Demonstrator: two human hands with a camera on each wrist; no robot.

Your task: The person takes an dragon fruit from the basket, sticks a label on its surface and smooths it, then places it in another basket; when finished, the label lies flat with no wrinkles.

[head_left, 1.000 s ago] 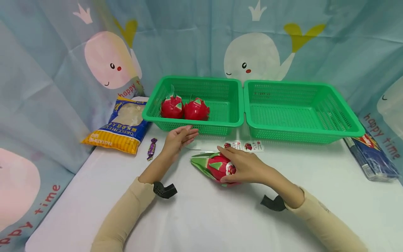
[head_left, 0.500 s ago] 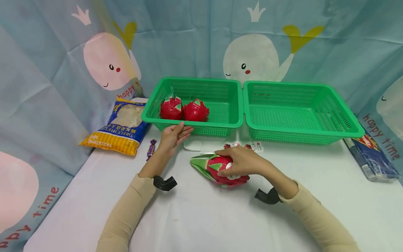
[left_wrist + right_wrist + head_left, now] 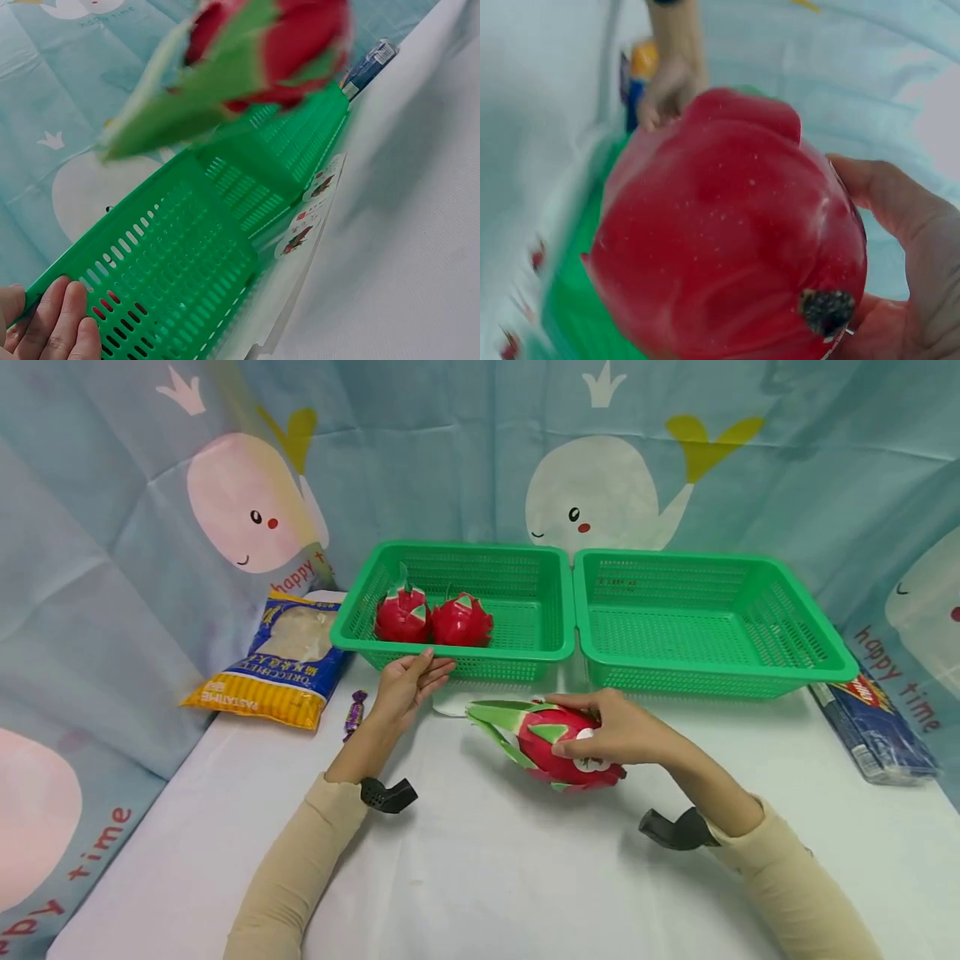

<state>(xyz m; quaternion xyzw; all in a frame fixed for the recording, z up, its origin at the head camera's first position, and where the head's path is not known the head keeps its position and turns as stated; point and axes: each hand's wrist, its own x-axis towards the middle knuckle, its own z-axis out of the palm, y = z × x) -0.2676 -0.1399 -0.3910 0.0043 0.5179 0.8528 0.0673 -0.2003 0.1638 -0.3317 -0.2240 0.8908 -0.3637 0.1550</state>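
Note:
My right hand (image 3: 633, 731) grips a red dragon fruit (image 3: 566, 760) with long green leaf tips, raised off the table and pointing left. A white round sticker is on its side, next to my thumb. In the right wrist view the fruit's smooth red end and dark stem scar (image 3: 826, 311) fill the middle. My left hand (image 3: 401, 693) holds the front rim of the left green basket (image 3: 517, 655); the left wrist view shows my fingers (image 3: 56, 322) against its outer wall and the thumb across the rim. Two more dragon fruits (image 3: 461, 621) sit inside that basket.
A second green basket (image 3: 712, 671) adjoins on the right. A strip of dragon fruit stickers (image 3: 300, 240) lies before the baskets. Left stand a pasta bag (image 3: 273, 664) and a purple wrapped candy (image 3: 356, 714); a blue package (image 3: 877, 727) lies far right. A patterned curtain hangs behind.
My right hand has lifted the dragon fruit from the table and moved it slightly right. The left hand has shifted a little left and up to the basket's front rim.

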